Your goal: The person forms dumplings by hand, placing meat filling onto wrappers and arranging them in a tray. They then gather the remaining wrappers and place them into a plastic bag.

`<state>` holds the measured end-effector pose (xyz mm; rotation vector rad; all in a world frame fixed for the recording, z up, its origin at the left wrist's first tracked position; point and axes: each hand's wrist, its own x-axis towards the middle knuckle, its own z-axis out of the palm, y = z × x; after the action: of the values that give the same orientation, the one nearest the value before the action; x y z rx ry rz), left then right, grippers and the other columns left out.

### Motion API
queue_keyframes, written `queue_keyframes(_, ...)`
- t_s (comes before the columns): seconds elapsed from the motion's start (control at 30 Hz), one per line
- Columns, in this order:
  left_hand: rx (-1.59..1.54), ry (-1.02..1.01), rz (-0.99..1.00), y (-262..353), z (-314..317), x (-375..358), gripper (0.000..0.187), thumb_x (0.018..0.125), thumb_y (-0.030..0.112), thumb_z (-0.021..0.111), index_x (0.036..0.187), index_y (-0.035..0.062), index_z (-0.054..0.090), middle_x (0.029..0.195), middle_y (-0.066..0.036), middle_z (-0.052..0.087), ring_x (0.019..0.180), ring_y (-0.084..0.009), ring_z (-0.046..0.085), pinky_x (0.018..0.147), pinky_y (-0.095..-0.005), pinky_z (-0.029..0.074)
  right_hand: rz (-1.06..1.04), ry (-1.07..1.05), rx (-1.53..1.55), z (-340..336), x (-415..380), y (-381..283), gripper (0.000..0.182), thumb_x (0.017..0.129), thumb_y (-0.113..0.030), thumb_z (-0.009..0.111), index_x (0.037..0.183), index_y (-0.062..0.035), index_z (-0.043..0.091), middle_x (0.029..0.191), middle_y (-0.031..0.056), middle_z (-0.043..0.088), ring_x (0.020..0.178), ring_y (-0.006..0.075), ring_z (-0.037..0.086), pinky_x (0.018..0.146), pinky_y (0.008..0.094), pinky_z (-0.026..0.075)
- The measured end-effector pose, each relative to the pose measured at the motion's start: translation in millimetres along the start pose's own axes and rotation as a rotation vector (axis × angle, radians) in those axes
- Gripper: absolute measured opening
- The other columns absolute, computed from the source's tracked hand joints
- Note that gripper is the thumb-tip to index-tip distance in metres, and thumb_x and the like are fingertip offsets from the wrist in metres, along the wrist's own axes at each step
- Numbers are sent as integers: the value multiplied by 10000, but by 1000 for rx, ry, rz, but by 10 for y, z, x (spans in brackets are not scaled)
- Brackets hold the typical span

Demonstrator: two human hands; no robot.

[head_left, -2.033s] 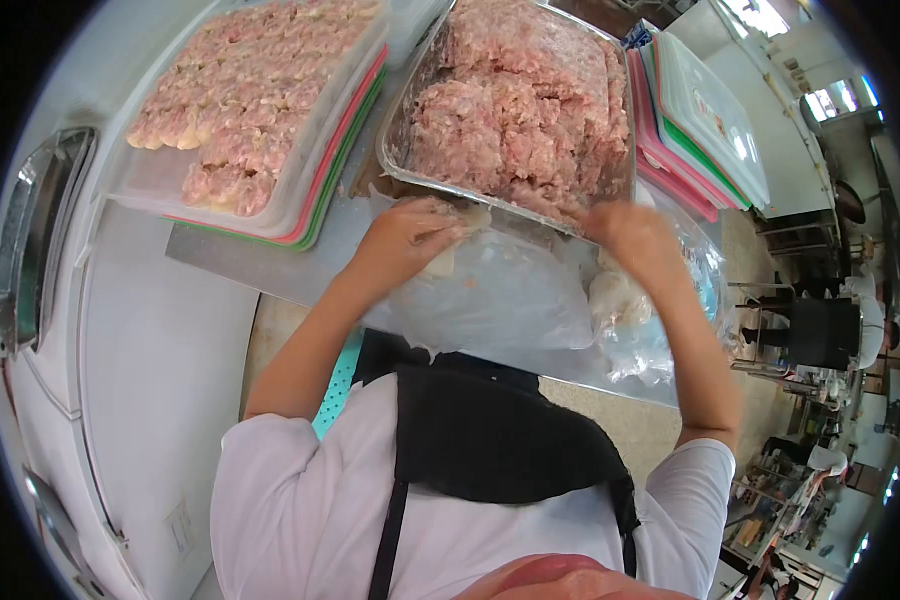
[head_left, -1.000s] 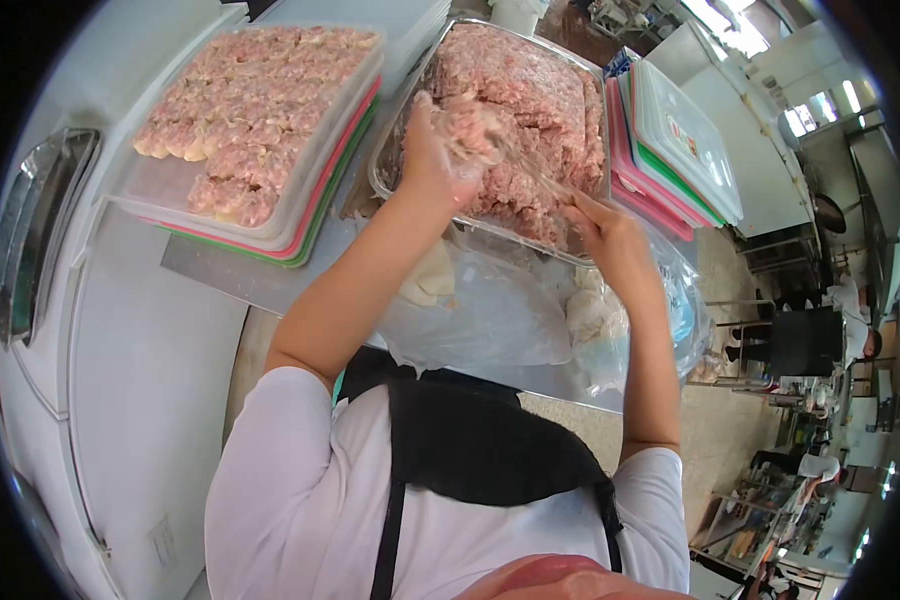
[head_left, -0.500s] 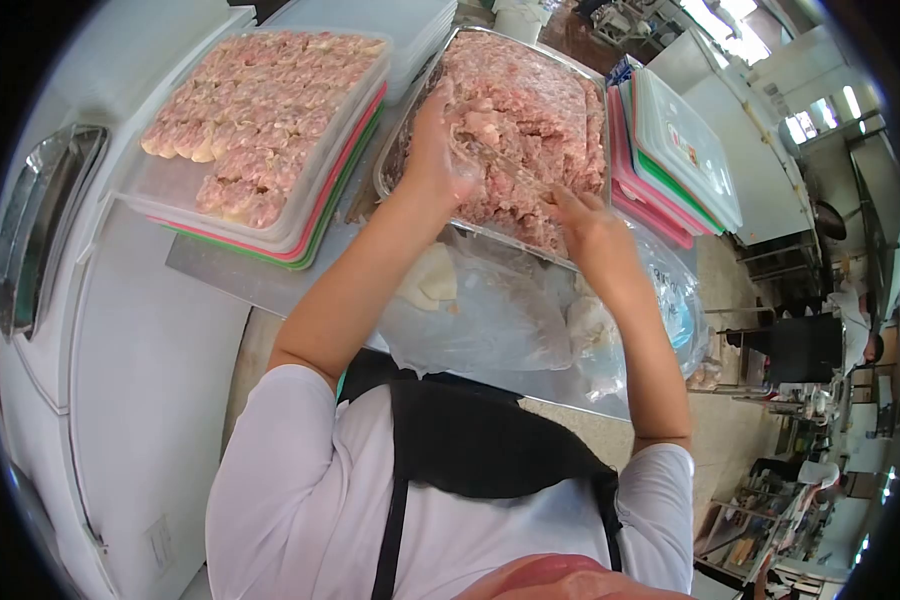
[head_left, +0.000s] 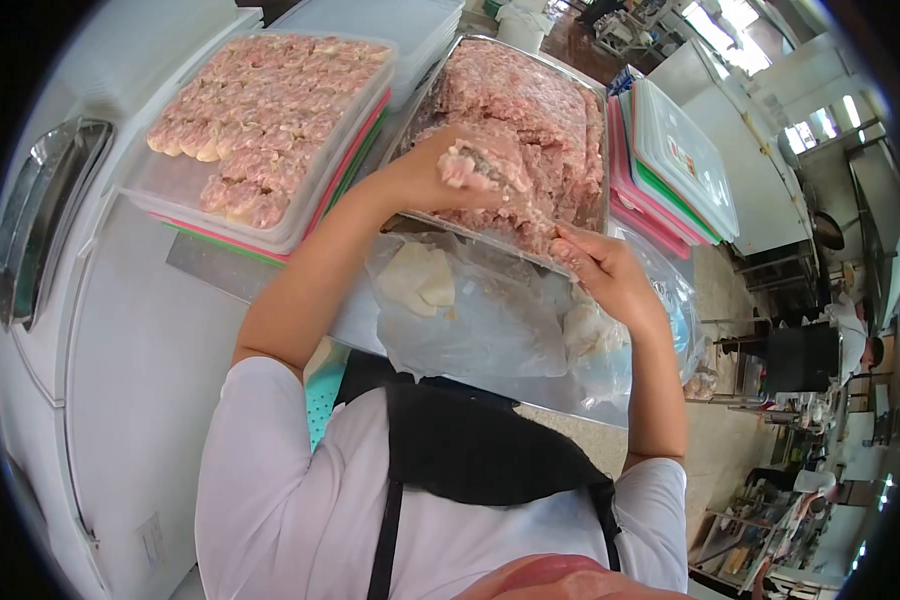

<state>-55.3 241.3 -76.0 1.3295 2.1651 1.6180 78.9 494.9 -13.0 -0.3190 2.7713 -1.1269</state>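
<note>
My left hand is curled over the near left part of a metal tray, with a lump of minced meat showing at the top of its fingers. Whether a wrapper lies under that lump is hidden. Between the hands runs a narrow spatula smeared with meat. My right hand grips its near end at the tray's front edge. Raw minced meat heaps high in the tray, dug out toward the front. Pale dough wrappers lie on a plastic bag below the left hand.
On the left, a clear plastic box holds rows of meat-filled dumplings on top of coloured lids. More stacked lids stand to the right of the tray. A bag sits near my right forearm. Other people are in the background right.
My left hand has come down and toward me, turning so that the meat in it shows. My right hand has drawn slightly nearer with the spatula.
</note>
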Motion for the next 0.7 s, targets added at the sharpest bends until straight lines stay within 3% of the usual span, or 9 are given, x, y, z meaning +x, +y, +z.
queue_keyframes(0.13, 217, 128, 96, -346, 150, -106, 618, 691, 288, 807, 1224, 81, 572, 1127, -115, 620, 970, -260, 608, 862, -343, 483, -59, 0, 2, 52, 147, 359, 316, 923, -212, 619, 1153, 4, 632, 1089, 147, 679, 870, 149, 630, 784, 296, 497)
queue_keyframes(0.17, 231, 155, 95, -292, 170, -109, 616, 688, 288, 810, 1218, 81, 576, 1102, -111, 632, 944, -255, 618, 843, -344, 492, -147, 87, -124, 21, 182, 413, 307, 915, -195, 624, 1154, -2, 633, 1071, 155, 678, 868, 183, 642, 767, 306, 502)
queue_keyframes(0.23, 30, 242, -171, -419, 205, -35, 617, 685, 287, 811, 1212, 67, 577, 1070, -120, 643, 969, -238, 610, 856, -348, 488, -321, 262, -377, -24, 222, 442, 295, 900, -161, 633, 1156, -14, 636, 1035, 172, 675, 864, 251, 665, 733, 325, 511)
queue_keyframes(0.27, -72, 286, -304, -498, 207, 8, 618, 684, 286, 812, 1209, 60, 578, 1055, -125, 649, 981, -230, 606, 863, -350, 486, -308, 317, -426, 0, 168, 396, 292, 890, -142, 633, 1157, -21, 635, 1013, 175, 672, 856, 282, 658, 727, 343, 513)
queue_keyframes(0.37, -77, 103, -379, -385, 89, 119, 566, 706, 213, 808, 1175, 5, 569, 1046, -73, 631, 950, -156, 582, 854, -282, 475, -292, 428, -538, 191, 98, 177, 293, 873, -114, 625, 1156, -41, 634, 964, 180, 663, 836, 349, 640, 722, 392, 514)
queue_keyframes(0.43, -27, 109, -321, -403, 135, 155, 572, 712, 220, 798, 1189, 10, 563, 1072, -76, 627, 942, -152, 586, 851, -281, 478, -285, 429, -559, 399, 190, 340, 290, 876, -134, 608, 1154, -56, 633, 950, 182, 656, 826, 358, 633, 733, 419, 509)
queue_keyframes(0.53, 269, 272, -183, -358, 205, 37, 576, 720, 225, 779, 1206, 10, 558, 1096, -87, 625, 929, -149, 590, 850, -285, 480, 25, 244, -713, 288, 334, 712, 313, 893, -198, 580, 1181, -81, 622, 956, 180, 655, 831, 360, 633, 734, 451, 497)
queue_keyframes(0.67, 54, 101, -320, 264, 18, -73, 574, 725, 260, 777, 1206, 21, 574, 1141, -112, 617, 982, -182, 589, 902, -308, 455, 39, 239, -582, -78, 129, 539, 305, 908, -258, 582, 1125, -61, 666, 1056, 224, 643, 929, 358, 639, 814, 399, 502)
queue_keyframes(0.7, 19, 58, -306, 350, -33, -76, 574, 724, 269, 780, 1203, 26, 577, 1147, -116, 616, 998, -192, 589, 918, -313, 447, 18, 272, -381, -139, 107, 490, 300, 903, -233, 617, 1111, -21, 666, 1077, 219, 655, 945, 286, 667, 847, 329, 488)
